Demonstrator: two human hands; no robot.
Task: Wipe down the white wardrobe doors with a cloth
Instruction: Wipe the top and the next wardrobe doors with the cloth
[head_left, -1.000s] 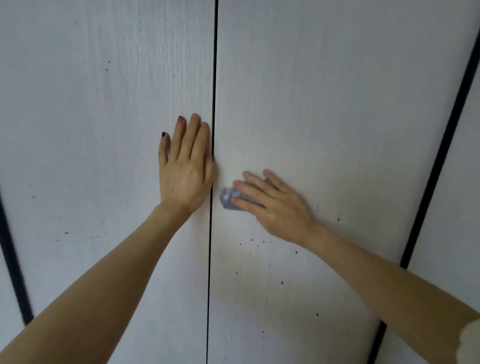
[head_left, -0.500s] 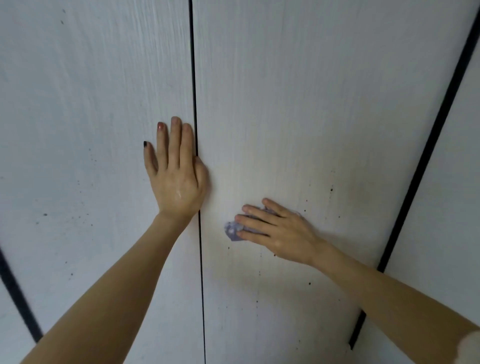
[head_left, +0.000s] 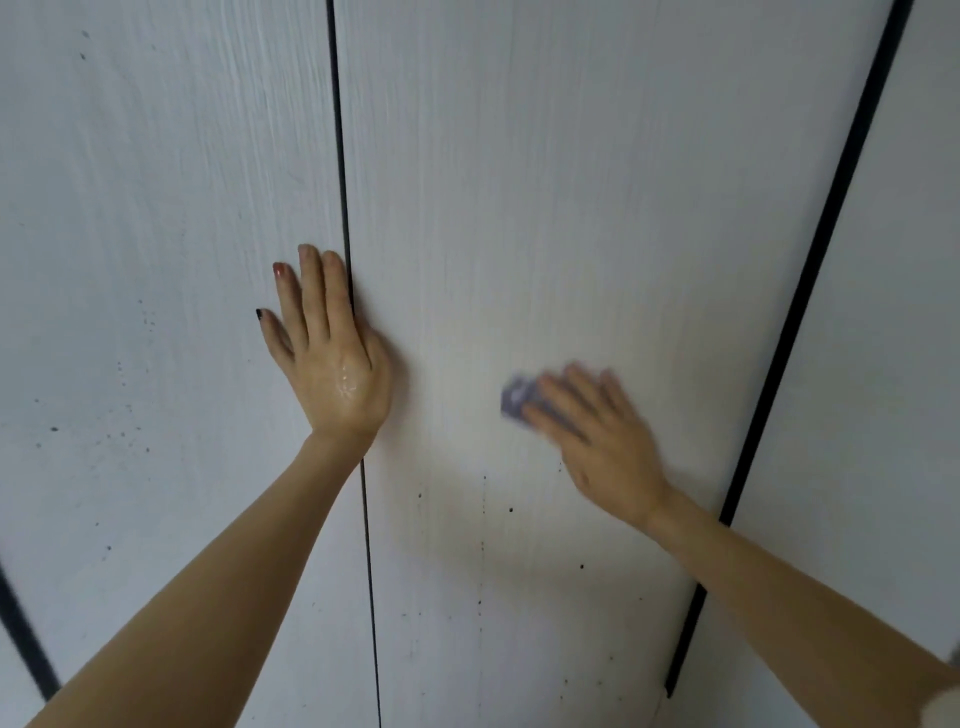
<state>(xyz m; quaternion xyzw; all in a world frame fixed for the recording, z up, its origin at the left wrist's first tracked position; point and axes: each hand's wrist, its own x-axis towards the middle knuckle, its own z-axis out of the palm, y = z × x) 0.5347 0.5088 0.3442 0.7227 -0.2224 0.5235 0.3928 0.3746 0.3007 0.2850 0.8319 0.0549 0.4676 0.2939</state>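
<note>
Reaching up from the bottom of the view, two bare forearms go to the white wardrobe doors. The left hand (head_left: 332, 358) lies flat on the left door (head_left: 156, 260), fingers straight and close together, pointing up. Its index finger runs along the dark gap (head_left: 340, 171) between the doors, and the thumb side of the palm crosses a little onto the middle door (head_left: 545, 208). A small wet shine sits on the back of this hand.

The right hand (head_left: 592, 431) is on the middle door, well apart from the left one and a bit lower. It is blurred, so the grip is not sure, but the fingers look straight and slightly spread, pressing a small bluish-purple cloth (head_left: 517, 397) against the door. Only the part of the cloth past the fingertips is visible, toward the left.

Small dark specks (head_left: 510, 510) dot the middle door below the hands, with faint brownish streaks. Further right, a second dark gap (head_left: 810, 260) separates this door from the right door (head_left: 893, 364).
</note>
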